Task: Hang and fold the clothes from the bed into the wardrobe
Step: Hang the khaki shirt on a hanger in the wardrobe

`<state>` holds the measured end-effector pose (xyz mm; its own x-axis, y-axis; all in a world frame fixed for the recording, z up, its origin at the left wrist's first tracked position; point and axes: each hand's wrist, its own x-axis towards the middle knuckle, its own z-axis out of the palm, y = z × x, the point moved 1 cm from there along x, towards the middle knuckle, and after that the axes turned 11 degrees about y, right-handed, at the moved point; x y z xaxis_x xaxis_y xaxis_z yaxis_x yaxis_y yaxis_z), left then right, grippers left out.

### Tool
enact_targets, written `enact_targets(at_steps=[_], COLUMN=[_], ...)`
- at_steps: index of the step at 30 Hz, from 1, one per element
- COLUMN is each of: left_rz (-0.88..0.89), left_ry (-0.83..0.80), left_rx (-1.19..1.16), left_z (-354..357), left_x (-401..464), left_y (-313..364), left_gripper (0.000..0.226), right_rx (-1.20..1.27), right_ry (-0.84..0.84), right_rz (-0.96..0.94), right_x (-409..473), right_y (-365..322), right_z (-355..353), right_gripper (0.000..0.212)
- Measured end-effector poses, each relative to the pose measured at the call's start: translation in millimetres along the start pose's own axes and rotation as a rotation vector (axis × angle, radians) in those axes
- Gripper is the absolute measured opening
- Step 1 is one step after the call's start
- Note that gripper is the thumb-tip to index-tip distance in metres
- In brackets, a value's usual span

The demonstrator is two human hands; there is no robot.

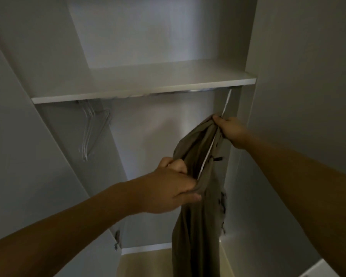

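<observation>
A khaki garment (196, 216) hangs on a white hanger (227, 101) at the right end of the open wardrobe, under the shelf (140, 84). The hanger's top reaches up to the rail (198, 90) beneath the shelf. My right hand (229, 129) grips the upper end of the garment together with the hanger. My left hand (174, 186) pinches a fold of the fabric lower down, at the near end of the hanger. The garment's long part drops toward the wardrobe floor.
Several empty white hangers (92, 128) hang at the left end of the rail. The wardrobe's left door (28, 176) stands open, with a hinge (116, 240) low down. The right side panel (300, 96) is close to my right arm. A pale floor (146, 262) shows below.
</observation>
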<state>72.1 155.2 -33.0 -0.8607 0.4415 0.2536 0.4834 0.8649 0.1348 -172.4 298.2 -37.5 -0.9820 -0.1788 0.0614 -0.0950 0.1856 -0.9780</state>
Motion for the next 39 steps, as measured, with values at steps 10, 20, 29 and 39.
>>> enact_targets(at_steps=[10, 20, 29, 39], left_rz=[0.281, 0.014, 0.043, 0.005], left_ry=[0.416, 0.197, 0.166, 0.096], left_rx=[0.303, 0.306, 0.303, 0.459], left_z=[32, 58, 54, 23], left_x=[-7, -15, -14, -19], left_y=[11, 0, 17, 70], left_gripper=[0.012, 0.017, 0.022, 0.020], right_rx=[0.331, 0.305, 0.395, 0.327], right_ry=[0.074, 0.095, 0.109, 0.216], right_rz=[-0.141, -0.294, -0.306, -0.193], right_x=[-12, -20, -10, -13], right_y=[-42, -45, -55, -40], right_z=[28, 36, 13, 10], right_gripper=[0.017, 0.020, 0.020, 0.022])
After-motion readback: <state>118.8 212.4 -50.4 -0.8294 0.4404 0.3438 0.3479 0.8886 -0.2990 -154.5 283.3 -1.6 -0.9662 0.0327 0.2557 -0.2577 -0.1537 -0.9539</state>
